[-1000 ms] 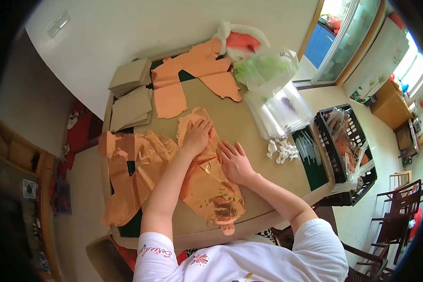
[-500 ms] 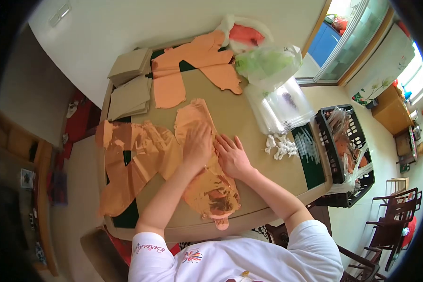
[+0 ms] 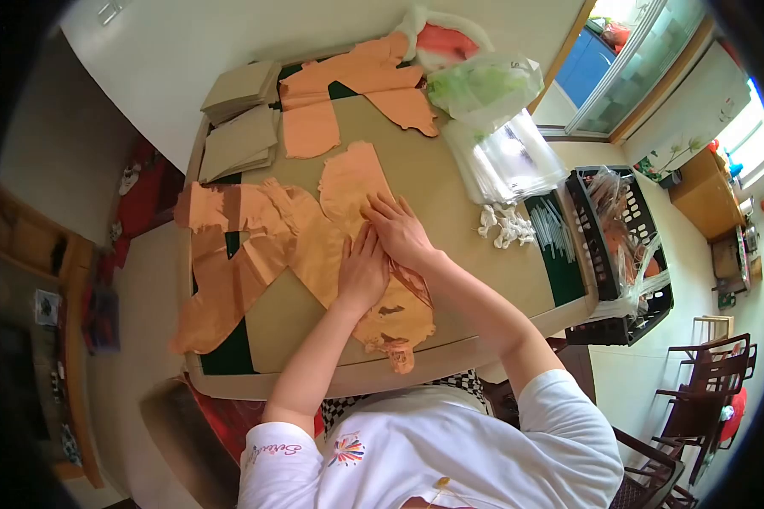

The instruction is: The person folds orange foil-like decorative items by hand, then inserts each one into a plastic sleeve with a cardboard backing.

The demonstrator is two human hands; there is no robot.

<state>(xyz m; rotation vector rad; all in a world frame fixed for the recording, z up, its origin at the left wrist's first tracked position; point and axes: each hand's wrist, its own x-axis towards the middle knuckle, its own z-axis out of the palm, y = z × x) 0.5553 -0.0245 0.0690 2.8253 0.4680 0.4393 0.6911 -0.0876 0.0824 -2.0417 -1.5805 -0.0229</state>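
Lays left hand [image 3: 365, 270] flat on copper foil [image 3: 314, 246], nearer front edge of table [image 3: 446, 187], right hand [image 3: 401, 233] beside it, angled toward far-left corner; holds fingers slightly spread.

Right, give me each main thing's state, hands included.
Front foil: creased, partly folded
Left hand: open, on front foil
Right hand: open, on front foil
Back foil: spread out
Brown squares: in two stacks
Clear bags: stacked flat
Green-tinted bag: crumpled
White pieces: heaped
Sticks: side by side
Crate: loaded

Single head-worn view: above table's [image 3: 505, 259] near side, facing forward and down, close, whole tabletop framed.
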